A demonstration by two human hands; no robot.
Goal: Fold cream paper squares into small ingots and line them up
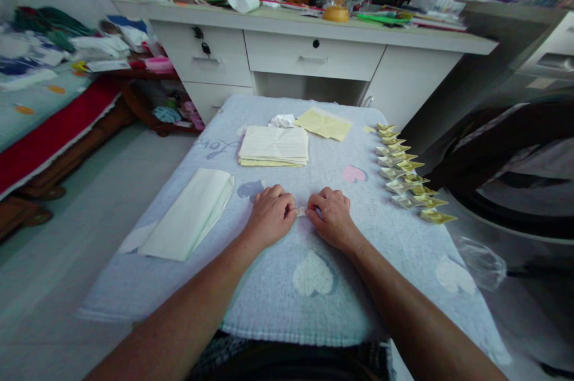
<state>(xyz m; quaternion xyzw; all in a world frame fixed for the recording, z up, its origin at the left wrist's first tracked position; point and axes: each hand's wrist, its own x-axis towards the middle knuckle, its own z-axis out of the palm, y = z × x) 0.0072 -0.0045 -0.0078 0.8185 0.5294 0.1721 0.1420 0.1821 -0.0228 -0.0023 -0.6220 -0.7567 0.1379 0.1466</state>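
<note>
Hands on small, whitish paper

Free cloth between right hand and paper boats; paper stack ahead, long sheets leftward.

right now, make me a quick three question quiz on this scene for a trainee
1. Multiple choice: where do the boats stand on the cloth?
a) along its left edge
b) along its right edge
c) in its middle
2. True or false: the folded paper lies to the left of both the left hand and the right hand.
3. Open: what is between the fingertips of the two hands?

Key: 1. b. 2. True. 3. A small pale piece, too small here to tell more.
</note>
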